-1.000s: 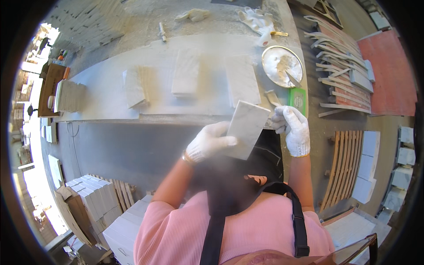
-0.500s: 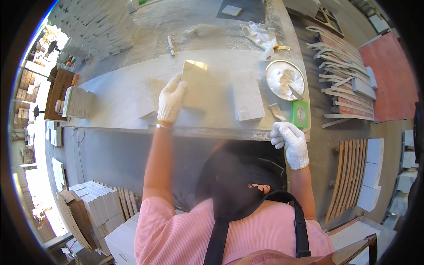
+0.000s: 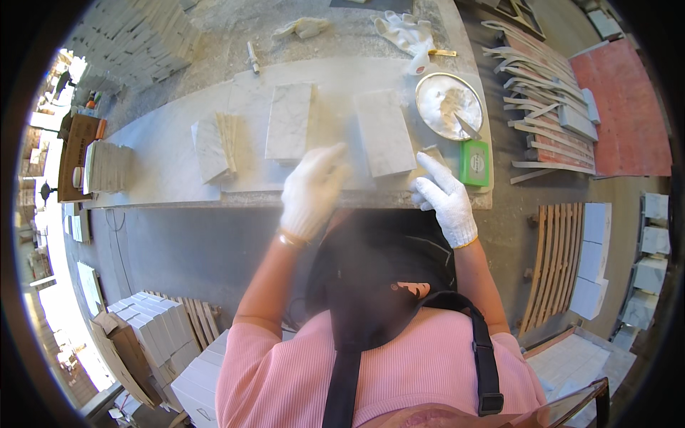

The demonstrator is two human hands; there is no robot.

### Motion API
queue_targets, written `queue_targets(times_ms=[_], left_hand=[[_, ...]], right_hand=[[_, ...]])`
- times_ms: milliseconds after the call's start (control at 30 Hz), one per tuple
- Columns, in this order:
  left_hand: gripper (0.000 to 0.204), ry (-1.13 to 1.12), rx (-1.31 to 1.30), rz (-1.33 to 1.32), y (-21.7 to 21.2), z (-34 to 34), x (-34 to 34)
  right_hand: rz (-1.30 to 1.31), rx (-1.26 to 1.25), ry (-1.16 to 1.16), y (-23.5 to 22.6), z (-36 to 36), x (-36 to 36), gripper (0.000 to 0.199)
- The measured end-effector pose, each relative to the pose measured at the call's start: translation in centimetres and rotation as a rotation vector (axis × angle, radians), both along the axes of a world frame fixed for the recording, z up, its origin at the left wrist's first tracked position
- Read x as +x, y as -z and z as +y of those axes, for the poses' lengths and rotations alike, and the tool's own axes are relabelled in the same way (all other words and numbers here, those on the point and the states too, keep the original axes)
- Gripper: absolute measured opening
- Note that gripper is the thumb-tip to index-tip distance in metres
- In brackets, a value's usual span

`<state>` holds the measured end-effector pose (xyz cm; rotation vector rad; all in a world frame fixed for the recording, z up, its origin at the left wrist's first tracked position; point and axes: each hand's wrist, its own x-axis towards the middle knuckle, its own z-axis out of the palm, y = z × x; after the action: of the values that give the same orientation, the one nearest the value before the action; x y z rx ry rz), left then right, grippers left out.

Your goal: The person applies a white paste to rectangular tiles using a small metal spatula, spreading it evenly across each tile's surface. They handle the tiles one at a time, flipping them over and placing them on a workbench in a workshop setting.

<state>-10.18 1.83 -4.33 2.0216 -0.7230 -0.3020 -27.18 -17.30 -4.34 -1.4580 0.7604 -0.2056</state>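
My left hand [image 3: 312, 191], in a white knit glove, is blurred by motion near the table's front edge, and its fingers are too smeared to read. Just beyond it lies a white marbled tile stack [image 3: 289, 123]. My right hand [image 3: 445, 194], gloved too, has its fingers apart and nothing visible in them. Its fingertips are near the front right corner of another marbled tile stack [image 3: 385, 134] and a small pale scraper [image 3: 432, 153]. Farther left, a fanned group of tiles [image 3: 212, 148] rests on the table.
Right of the tiles stand a round tin of white paste [image 3: 444, 107] with a blade in it and a green box [image 3: 474, 162]. Spare gloves [image 3: 405, 32] and a marker [image 3: 253, 57] lie farther back. A standing row of tiles [image 3: 107, 167] and a cardboard box [image 3: 77, 153] are at left.
My left hand has let go of the middle tile and moved right and toward me. That tile now lies flat. My right hand has moved slightly left and its fingers have opened.
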Motion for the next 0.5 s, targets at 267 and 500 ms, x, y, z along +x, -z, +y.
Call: queue_targets(times_ms=[267,500], left_hand=[[0.048,0.370,0.044,-0.596,0.1,-2.2,-2.4],[0.047,0.441,0.027,-0.477,0.2,-0.2,-3.0]], right_hand=[[0.006,-0.137,-0.062,0.9,0.3,-0.6,0.053],[0.005,-0.113,-0.058,1.7,0.1,-1.2,0.053]])
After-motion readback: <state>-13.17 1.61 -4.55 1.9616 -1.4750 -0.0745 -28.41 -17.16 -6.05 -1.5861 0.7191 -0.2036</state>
